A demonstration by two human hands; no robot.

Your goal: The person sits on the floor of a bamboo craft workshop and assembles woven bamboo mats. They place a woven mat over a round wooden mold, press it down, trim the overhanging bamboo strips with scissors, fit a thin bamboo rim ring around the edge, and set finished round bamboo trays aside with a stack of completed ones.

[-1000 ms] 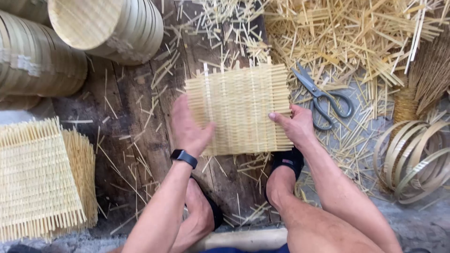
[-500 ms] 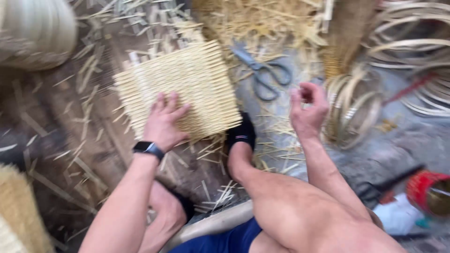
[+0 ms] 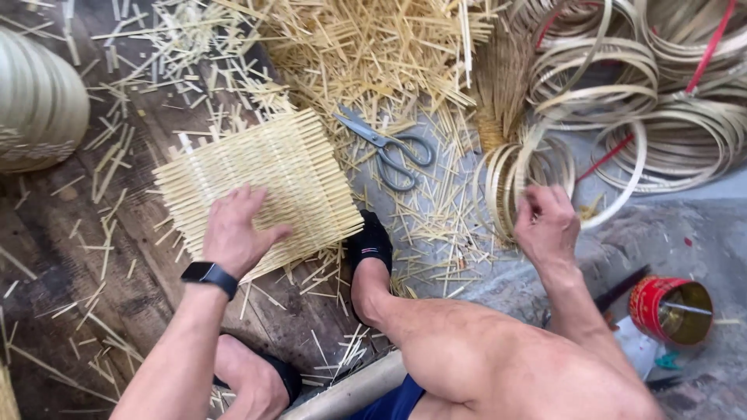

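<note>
Woven bamboo mat (image 3: 261, 190) lies flat on the wooden floor (image 3: 54, 257), roughly square, rotated: its slats run from lower left to upper right, corners pointing up and down the view. Left hand (image 3: 233, 233) rests open, palm down, on the mat's near edge, black watch (image 3: 208, 276) on the wrist. Right hand (image 3: 545, 225), well apart to the right, is curled on a thin bamboo hoop (image 3: 529, 167) from the hoop stack. Scissors (image 3: 389, 148) lie just right of the mat among loose bamboo strips (image 3: 373, 47). Red tin (image 3: 669, 309) sits at far right. Black-socked foot (image 3: 369, 243) touches the mat's right corner.
</note>
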